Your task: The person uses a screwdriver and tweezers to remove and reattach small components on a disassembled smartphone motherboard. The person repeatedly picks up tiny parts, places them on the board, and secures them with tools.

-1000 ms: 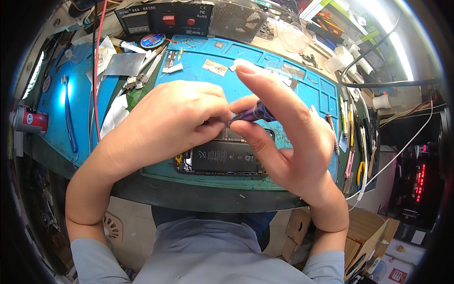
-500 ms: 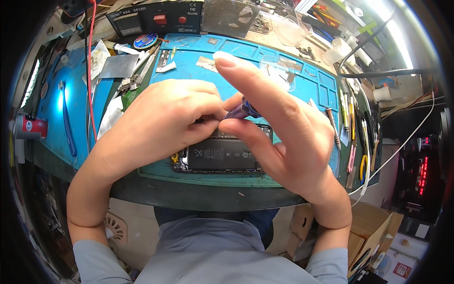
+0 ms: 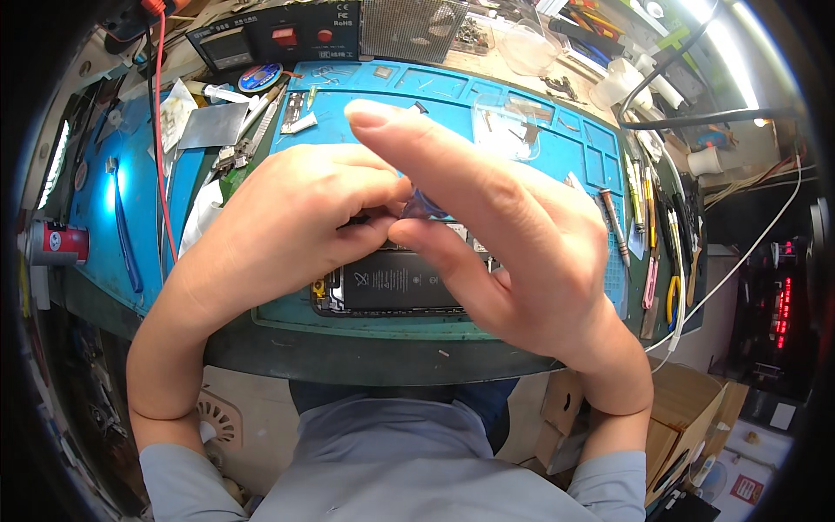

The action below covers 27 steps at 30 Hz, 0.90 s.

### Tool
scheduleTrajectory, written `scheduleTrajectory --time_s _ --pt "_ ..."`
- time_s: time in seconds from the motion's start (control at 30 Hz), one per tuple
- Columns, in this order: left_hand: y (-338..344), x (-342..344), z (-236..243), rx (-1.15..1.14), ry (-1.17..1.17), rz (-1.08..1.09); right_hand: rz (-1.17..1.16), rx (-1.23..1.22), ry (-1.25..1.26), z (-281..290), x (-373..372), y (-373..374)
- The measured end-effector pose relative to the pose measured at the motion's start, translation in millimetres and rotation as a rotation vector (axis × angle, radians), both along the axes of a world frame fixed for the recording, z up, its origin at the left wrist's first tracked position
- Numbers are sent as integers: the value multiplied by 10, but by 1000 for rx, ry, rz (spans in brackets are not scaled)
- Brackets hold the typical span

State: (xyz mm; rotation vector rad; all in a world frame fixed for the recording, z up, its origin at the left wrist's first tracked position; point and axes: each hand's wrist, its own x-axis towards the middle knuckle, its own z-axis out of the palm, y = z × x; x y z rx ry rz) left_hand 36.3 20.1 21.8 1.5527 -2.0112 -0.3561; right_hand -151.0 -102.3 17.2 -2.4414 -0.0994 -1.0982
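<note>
An opened phone [image 3: 335, 306] with its black battery [image 3: 396, 280] showing lies in front of me on the mat, its upper part hidden under my hands. Over its far edge, my left hand [image 3: 300, 204] is closed in a pinch; what its fingertips hold, if anything, is hidden. My right hand [image 3: 522, 235] has its thumb and lower fingers closed on a small shiny purple-blue object [image 3: 423, 207], while one finger stretches up and to the left above it. The object's kind is mostly hidden. Both hands' fingertips meet closely there.
A blue work mat [image 3: 348, 91] covers the bench. Behind it stand a black powered box [image 3: 270, 39] and a mesh panel [image 3: 409, 35]. A clear box [image 3: 507, 130] sits beyond my right hand. Pliers [image 3: 674, 303] and other tools line the right side; a red can [image 3: 59, 242] is far left.
My right hand has shifted slightly left, its raised finger closer above my left hand. The purple-blue object moved left with it and shows less. A small dark piece now shows beyond the raised finger.
</note>
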Motion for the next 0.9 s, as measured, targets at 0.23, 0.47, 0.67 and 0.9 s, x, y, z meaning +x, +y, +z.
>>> scheduleTrajectory --time_s 0.23,0.47,0.67,0.9 --pt "-9 -9 -11 -63 -14 0 -14 -6 19 29 -24 4" --pt "-14 -17 0 -55 -15 -4 -7 1 11 13 -27 1" --pt "-13 -10 -15 -72 8 -8 -6 -5 -2 -6 -7 3" --pt "3 -12 10 -34 -20 0 -27 14 23 11 -10 19"
